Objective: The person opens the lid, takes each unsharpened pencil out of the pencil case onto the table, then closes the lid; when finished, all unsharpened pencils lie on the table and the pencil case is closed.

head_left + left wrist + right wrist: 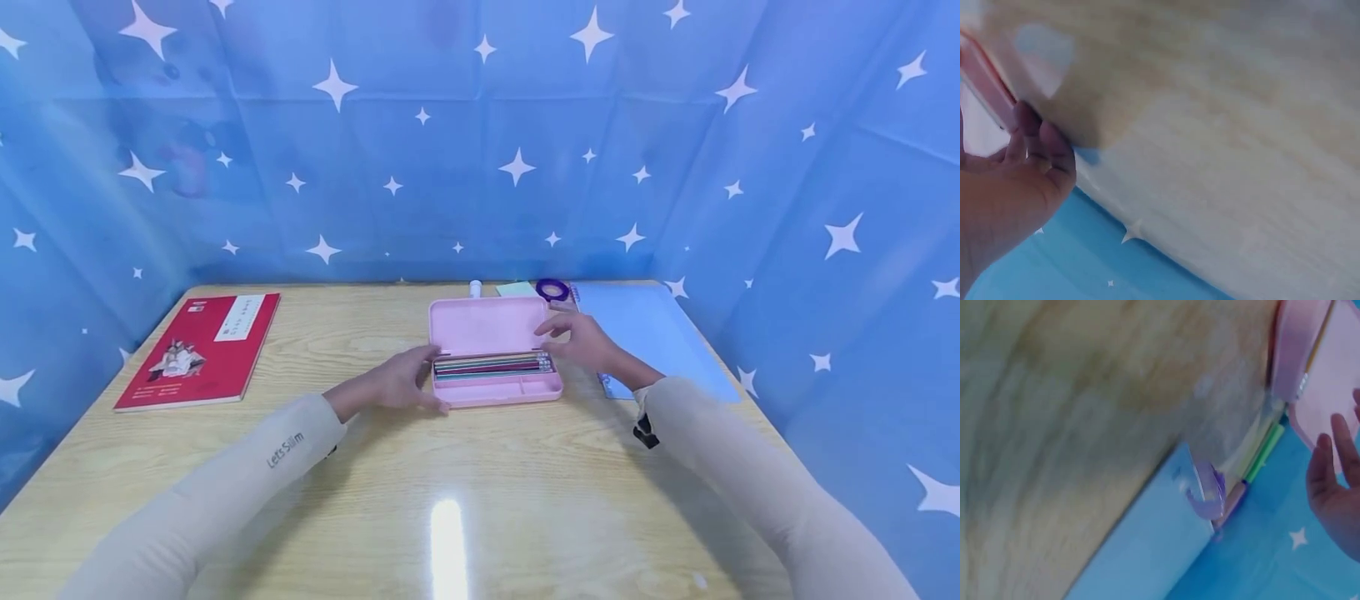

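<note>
A pink pencil case point(480, 392) lies on the wooden table with its lid point(487, 323) raised at the back. Several pencils point(487, 365) lie lengthwise inside, their eraser ends at the right, behind a shallow front compartment. My left hand point(397, 379) grips the case's left end, thumb at the front corner and fingers farther back. In the left wrist view that hand point(1019, 181) has its fingers bent against the pink edge. My right hand point(588, 342) is beside the lid's right edge. In the right wrist view its fingers point(1342, 440) are spread and loosely extended.
A red book point(198, 358) lies at the back left. A light blue sheet point(660, 333) lies at the right, with a purple tape roll point(552, 289) by its corner. Pale green paper point(516, 289) and a white-capped item point(476, 288) sit behind the lid. A starry blue curtain point(450, 150) borders the table.
</note>
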Demonstrator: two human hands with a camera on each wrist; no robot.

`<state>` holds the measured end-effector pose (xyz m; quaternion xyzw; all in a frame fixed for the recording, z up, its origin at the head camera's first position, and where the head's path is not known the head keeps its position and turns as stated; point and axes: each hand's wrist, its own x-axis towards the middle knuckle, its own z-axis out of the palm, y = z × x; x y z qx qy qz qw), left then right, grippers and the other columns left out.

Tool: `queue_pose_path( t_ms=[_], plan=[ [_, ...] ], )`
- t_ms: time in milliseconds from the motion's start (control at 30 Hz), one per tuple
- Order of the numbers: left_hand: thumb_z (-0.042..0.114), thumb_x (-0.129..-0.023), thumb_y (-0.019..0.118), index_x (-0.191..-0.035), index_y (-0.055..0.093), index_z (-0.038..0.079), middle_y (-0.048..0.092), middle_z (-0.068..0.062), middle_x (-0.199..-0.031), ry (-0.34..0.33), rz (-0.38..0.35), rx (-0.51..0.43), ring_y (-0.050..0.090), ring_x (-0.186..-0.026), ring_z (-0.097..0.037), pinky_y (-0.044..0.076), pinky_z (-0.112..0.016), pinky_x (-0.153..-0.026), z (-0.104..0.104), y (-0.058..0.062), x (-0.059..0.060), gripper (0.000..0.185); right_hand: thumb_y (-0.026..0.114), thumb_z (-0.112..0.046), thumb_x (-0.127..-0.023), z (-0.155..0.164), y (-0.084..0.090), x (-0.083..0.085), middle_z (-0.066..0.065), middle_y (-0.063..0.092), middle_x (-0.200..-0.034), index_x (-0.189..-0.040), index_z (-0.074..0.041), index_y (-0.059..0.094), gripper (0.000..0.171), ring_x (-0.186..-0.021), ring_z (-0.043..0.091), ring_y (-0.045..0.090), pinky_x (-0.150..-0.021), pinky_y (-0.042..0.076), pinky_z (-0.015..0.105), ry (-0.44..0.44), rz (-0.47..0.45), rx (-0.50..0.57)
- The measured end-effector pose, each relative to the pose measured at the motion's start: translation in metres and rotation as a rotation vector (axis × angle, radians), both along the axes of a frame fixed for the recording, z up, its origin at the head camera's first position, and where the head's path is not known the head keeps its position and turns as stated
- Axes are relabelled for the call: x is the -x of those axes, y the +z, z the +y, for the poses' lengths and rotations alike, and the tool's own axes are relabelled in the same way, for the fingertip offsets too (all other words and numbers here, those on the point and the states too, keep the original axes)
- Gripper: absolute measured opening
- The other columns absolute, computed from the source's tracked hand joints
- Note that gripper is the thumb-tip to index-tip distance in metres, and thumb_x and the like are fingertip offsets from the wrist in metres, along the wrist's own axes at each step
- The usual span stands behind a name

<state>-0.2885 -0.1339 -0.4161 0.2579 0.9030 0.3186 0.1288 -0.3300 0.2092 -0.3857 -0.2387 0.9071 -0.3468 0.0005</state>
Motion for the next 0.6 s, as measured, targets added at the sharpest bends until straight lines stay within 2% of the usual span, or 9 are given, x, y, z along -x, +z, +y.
queue_pose_path(
  t_ms=[133,233,467,600],
  plan=[
    [0.039,-0.080,0.083,-0.153,0.030,0.000,0.038,-0.016,-0.154,-0.045,-0.036,-0.009,0.029,-0.145,-0.032,0.022,-0.043,-0.118,0.000,0.006,0.003,0.098,0.072,-0.010,-0.090,-0.004,-0.006,-0.002,0.010,0.071,-0.111,-0.111,-0.004,0.074,0.022,-0.100,0.027,0.063,-0.083,0.054,0.044,0.040,-0.042,-0.042],
    [0.039,-0.081,0.082,-0.151,0.032,-0.002,0.039,-0.018,-0.152,-0.054,-0.030,0.002,0.031,-0.144,-0.034,0.022,-0.044,-0.118,0.002,0.007,0.003,0.095,0.072,-0.009,-0.090,-0.006,-0.008,-0.004,0.007,0.071,-0.108,-0.110,-0.005,0.074,0.021,-0.097,0.025,0.063,-0.082,0.054,0.042,0.059,-0.054,-0.060],
    [0.050,-0.075,0.083,-0.149,0.036,-0.002,0.045,-0.020,-0.145,-0.010,0.049,0.084,0.039,-0.137,-0.034,0.026,-0.047,-0.116,0.004,0.008,0.007,0.103,0.073,-0.007,-0.087,-0.007,-0.010,-0.002,0.007,0.071,-0.107,-0.110,-0.005,0.075,0.023,-0.095,0.023,0.061,-0.082,0.053,0.040,0.057,-0.077,-0.068],
    [0.051,-0.074,0.084,-0.149,0.038,0.000,0.048,-0.018,-0.142,0.005,0.052,0.112,0.043,-0.134,-0.032,0.029,-0.045,-0.115,0.003,0.006,0.007,0.102,0.073,-0.006,-0.087,-0.007,-0.013,-0.001,0.006,0.071,-0.107,-0.111,-0.005,0.075,0.024,-0.094,0.023,0.060,-0.082,0.052,0.039,0.057,-0.088,-0.072]
  ],
)
